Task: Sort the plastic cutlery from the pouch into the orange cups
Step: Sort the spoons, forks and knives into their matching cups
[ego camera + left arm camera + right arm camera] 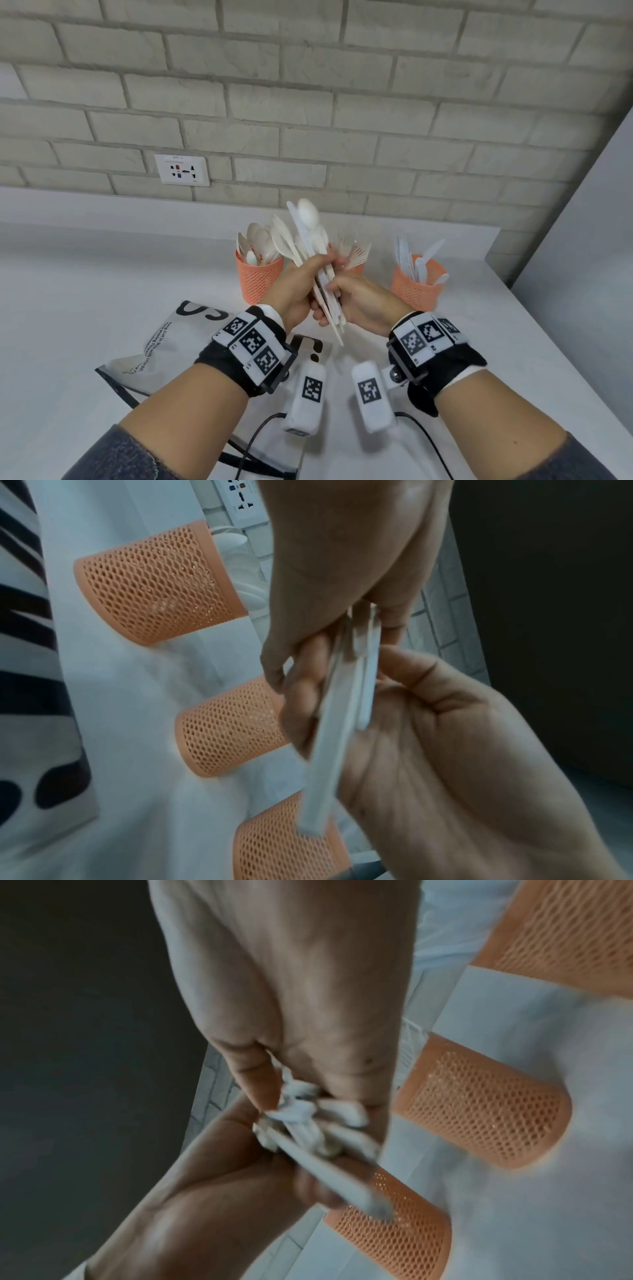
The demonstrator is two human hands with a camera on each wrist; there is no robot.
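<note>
white counter (pixel 102 274), grey brick wall (pixel 308 102), wall socket (pixel 182 170)

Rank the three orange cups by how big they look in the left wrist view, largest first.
1. Top cup.
2. Middle cup, partly hidden by the fingers.
3. Bottom cup, cut off by the frame.
Nearness to the camera and hiding make true sizes unsure.

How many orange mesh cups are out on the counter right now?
3. The left orange mesh cup holds spoons; the middle orange mesh cup sits mostly hidden behind the hands in the head view; the right orange mesh cup holds knives.
</note>
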